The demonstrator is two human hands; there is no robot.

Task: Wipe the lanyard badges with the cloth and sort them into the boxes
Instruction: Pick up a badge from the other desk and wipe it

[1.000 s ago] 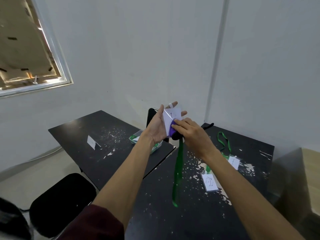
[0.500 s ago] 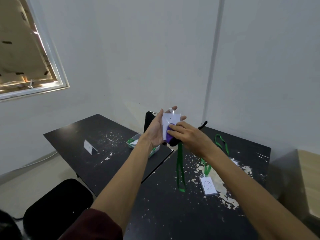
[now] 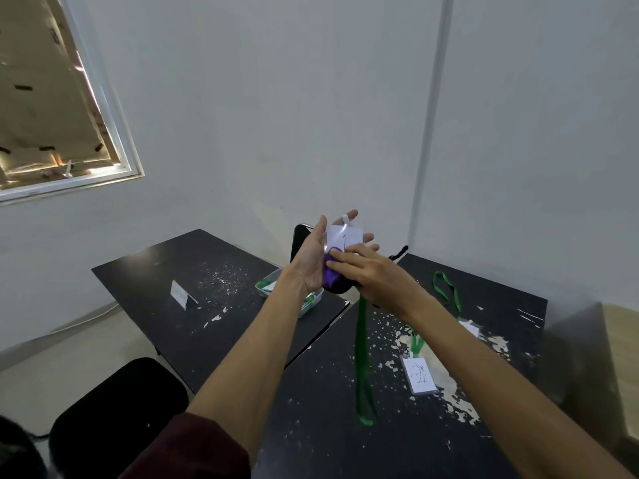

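A white badge [image 3: 346, 236] marked "1" lies flat on the palm of my left hand [image 3: 313, 261], held up above the tables with fingers straight. Its green lanyard [image 3: 363, 357] hangs down to the table. My right hand [image 3: 371, 276] presses a purple and black cloth [image 3: 332, 276] against the lower part of the badge. A second badge [image 3: 419, 374] marked "2" lies on the right table with its green lanyard [image 3: 447, 293]. A clear box [image 3: 268, 288] with green lanyards inside sits on the left table, partly hidden by my left forearm.
Two black tables [image 3: 179, 264] with chipped paint meet below my hands. A folded white card [image 3: 179, 294] stands on the left table. A black chair [image 3: 117, 406] is at the lower left, another chair back [image 3: 299, 243] behind my left hand. A third badge [image 3: 470, 328] lies at the right.
My right hand with the cloth has slid down and left across the badge. The view has tilted slightly; the hanging lanyard has swung.
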